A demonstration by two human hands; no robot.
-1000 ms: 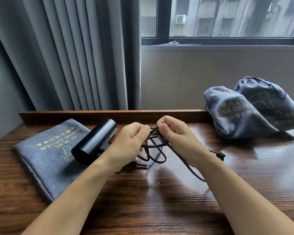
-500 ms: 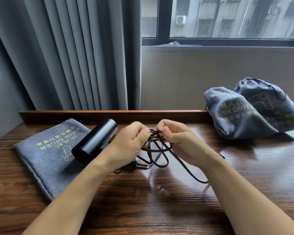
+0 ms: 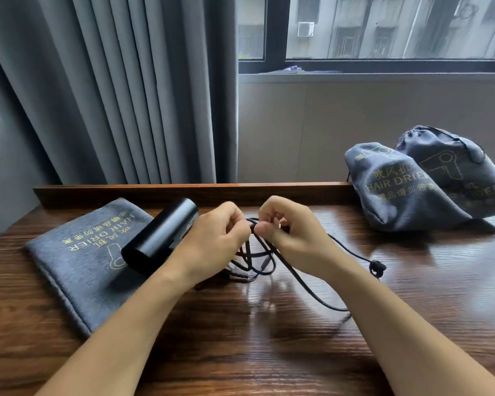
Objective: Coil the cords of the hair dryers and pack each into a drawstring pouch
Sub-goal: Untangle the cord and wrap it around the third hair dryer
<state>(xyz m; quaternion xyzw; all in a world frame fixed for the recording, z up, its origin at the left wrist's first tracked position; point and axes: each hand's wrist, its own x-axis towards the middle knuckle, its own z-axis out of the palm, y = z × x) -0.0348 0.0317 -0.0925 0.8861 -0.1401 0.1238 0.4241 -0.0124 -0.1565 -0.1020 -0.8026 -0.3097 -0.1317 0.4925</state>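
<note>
**Layout on the table**

A flat pouch (image 3: 77, 252) lay at the left of the table (image 3: 240, 352), with the hair dryer (image 3: 160, 238) resting across its right edge. Just right of the dryer, at the middle, the left hand (image 3: 212, 247) and right hand (image 3: 292, 238) held the cord (image 3: 297, 284), whose loops hung between them down to the table. Two filled pouches (image 3: 406, 190) sat at the far right, touching, one behind the other. A curtain (image 3: 112, 90) hung behind the table on the left, a window (image 3: 383, 32) on the right.
</note>
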